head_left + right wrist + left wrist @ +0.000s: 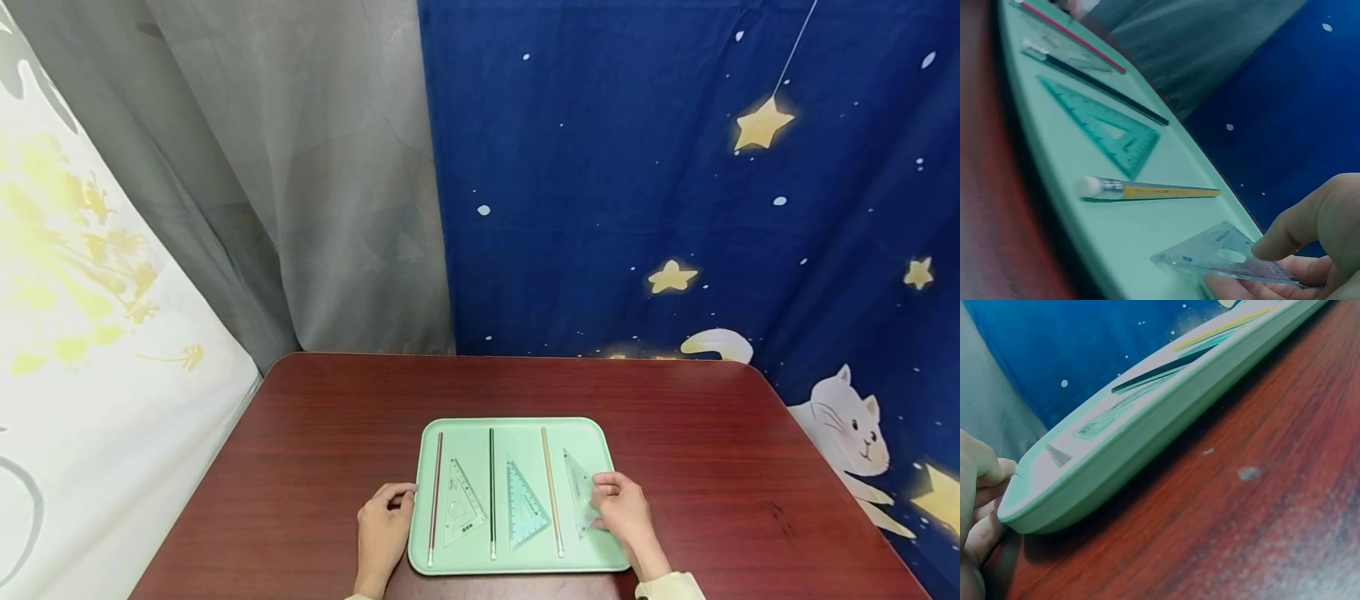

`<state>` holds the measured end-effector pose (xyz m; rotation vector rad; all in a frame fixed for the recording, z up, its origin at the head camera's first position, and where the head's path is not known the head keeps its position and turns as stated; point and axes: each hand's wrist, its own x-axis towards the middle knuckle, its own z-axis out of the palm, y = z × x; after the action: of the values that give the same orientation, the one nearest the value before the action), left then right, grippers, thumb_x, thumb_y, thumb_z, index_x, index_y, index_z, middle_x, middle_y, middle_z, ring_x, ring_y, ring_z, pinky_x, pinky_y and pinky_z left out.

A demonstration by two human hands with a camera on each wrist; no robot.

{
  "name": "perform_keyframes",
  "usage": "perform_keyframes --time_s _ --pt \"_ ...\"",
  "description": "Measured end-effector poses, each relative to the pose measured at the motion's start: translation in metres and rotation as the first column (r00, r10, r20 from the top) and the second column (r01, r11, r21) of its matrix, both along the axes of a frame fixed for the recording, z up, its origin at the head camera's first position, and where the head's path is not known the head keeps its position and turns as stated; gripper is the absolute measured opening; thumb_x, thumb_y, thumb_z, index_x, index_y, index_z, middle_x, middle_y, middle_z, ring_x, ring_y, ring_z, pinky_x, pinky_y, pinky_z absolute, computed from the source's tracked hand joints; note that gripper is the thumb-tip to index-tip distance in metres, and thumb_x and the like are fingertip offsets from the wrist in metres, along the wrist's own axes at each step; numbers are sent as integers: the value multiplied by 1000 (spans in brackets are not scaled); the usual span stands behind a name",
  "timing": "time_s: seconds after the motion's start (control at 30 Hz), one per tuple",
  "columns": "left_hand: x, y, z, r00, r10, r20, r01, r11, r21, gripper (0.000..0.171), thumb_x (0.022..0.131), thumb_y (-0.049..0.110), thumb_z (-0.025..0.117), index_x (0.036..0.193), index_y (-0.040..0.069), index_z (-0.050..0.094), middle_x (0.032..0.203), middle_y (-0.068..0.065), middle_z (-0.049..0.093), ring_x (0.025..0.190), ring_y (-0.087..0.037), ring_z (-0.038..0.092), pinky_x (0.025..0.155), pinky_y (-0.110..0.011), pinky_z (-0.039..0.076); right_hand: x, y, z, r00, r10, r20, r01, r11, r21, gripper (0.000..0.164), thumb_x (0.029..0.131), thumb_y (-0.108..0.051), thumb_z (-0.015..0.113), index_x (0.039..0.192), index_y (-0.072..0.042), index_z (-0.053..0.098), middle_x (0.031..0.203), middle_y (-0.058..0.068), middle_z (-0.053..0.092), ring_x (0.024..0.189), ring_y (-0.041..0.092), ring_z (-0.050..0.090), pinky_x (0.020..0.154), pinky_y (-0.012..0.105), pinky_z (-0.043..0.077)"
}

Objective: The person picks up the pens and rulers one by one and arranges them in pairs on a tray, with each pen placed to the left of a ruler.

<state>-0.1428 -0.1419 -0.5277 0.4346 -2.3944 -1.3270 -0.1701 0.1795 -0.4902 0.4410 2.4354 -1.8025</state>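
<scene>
A pale green tray point(517, 567) lies on the table. Across it, left to right, are a red pencil point(436, 500), a clear set square point(452, 521), a black pencil point(492, 492), a teal set square point(1079, 114), a yellow pencil point(1166, 190) and a second clear set square point(1200, 253). My right hand point(624, 510) pinches that last set square between thumb and fingers, its near side tilted up off the tray in the right wrist view. At the tray's left rim, my left hand point(384, 529) holds the edge with curled fingers.
The dark red wooden table point(337, 417) extends beyond the tray on both sides. Behind it hang a grey curtain point(360, 208) and a blue curtain point(585, 167) with stars and a white cat. A white patterned cloth point(112, 375) hangs at the left.
</scene>
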Motion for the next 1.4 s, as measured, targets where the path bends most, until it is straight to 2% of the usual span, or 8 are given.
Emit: perform_keyframes --time_s 0.17,0.3,0.43,0.6,0.9,1.0,1.2,1.4 --pt "-1 0 -1 1000 -5 -13 5 1000 0 16 83 3 64 83 14 76 82 1 71 65 2 59 60 -18 49 5 -2 -2 999 -6 -42 13 986 167 30 77 1 60 106 7 61 89 13 62 71 12 58 56 27 53" --pt "-1 0 -3 1000 -2 -27 2 1000 5 16 83 2 65 83 14 76 81 1 71 64 2 59 59 -18 49 6 -2 -1 994 29 -108 12 932 362 30 72 -3 65 102 2 65 89 11 66 76 18 61 66 31 49" --pt "-1 0 -5 999 -3 -38 3 1000 3 16 82 2 65 82 14 76 81 1 71 64 2 59 59 -18 49 7 -3 -2 987 64 -149 10 890 456 33 69 -5 72 100 2 65 87 13 66 79 25 61 71 39 47" --pt "-1 -1 -5 999 0 -47 1 1000 8 17 82 2 65 82 14 76 81 2 71 64 2 59 60 -18 50 8 -5 -2 979 83 -188 29 849 528 35 65 -6 76 96 3 65 85 14 64 78 30 62 70 44 48" --pt "-1 0 -4 1000 -3 -22 3 1000 4 16 83 2 64 83 14 76 82 1 71 65 2 59 60 -18 49 8 -7 -2 989 74 -127 18 796 605 25 74 -10 71 97 -2 65 88 11 64 79 31 64 63 47 48" --pt "-1 0 -3 1000 -2 -20 3 1000 2 16 83 2 64 83 14 76 82 1 71 65 1 59 60 -18 49 7 -9 -2 989 71 -129 24 784 620 24 74 -10 70 96 -3 65 89 11 64 78 33 64 63 49 48" --pt "-1 0 -2 999 -8 -32 8 1000 10 17 83 1 64 83 13 76 82 0 71 65 1 60 59 -18 50 7 -11 -5 985 74 -157 51 742 669 22 75 -12 69 95 -3 67 87 9 64 83 33 63 65 51 49" --pt "-1 0 -3 999 2 -32 -2 1000 -2 16 83 2 65 83 14 76 82 2 71 65 2 59 61 -18 49 8 -11 -7 983 85 -163 50 728 683 23 75 -11 69 95 -2 68 89 13 63 86 35 62 69 52 50"
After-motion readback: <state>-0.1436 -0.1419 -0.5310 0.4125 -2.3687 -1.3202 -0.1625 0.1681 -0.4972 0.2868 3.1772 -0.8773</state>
